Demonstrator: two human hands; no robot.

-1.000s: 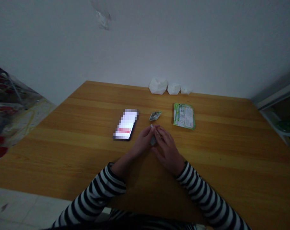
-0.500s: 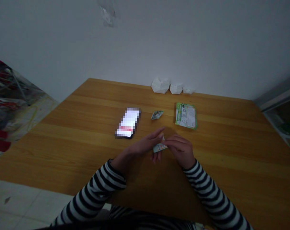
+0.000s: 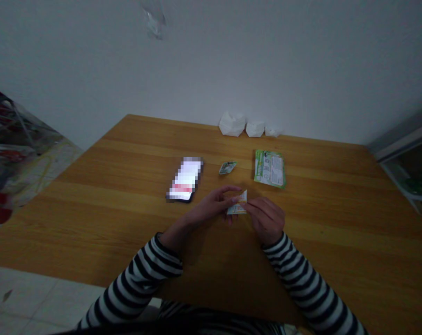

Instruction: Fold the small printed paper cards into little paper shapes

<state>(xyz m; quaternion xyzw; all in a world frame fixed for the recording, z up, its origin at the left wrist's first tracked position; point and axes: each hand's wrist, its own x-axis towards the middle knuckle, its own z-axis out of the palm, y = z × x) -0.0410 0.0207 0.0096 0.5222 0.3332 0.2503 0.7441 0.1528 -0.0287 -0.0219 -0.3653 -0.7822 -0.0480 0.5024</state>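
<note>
Two hands, one small printed paper [image 3: 237,210]: left hand [image 3: 216,203] and right hand [image 3: 267,216] both pinch it, just right of the phone [image 3: 186,180] and a bit nearer the wearer. Looks half-folded to me; can't tell how many creases are left. The little folded piece [image 3: 227,167] right of the phone seems done, while the green packet [image 3: 270,168] farther right lies flat.

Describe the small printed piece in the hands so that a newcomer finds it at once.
Over the brown wooden table, two black-and-white striped sleeves lead to the left hand and the right hand. Between them is the small white paper-like piece with orange print. Only it is held; the small greenish piece beyond lies on the table.
</note>
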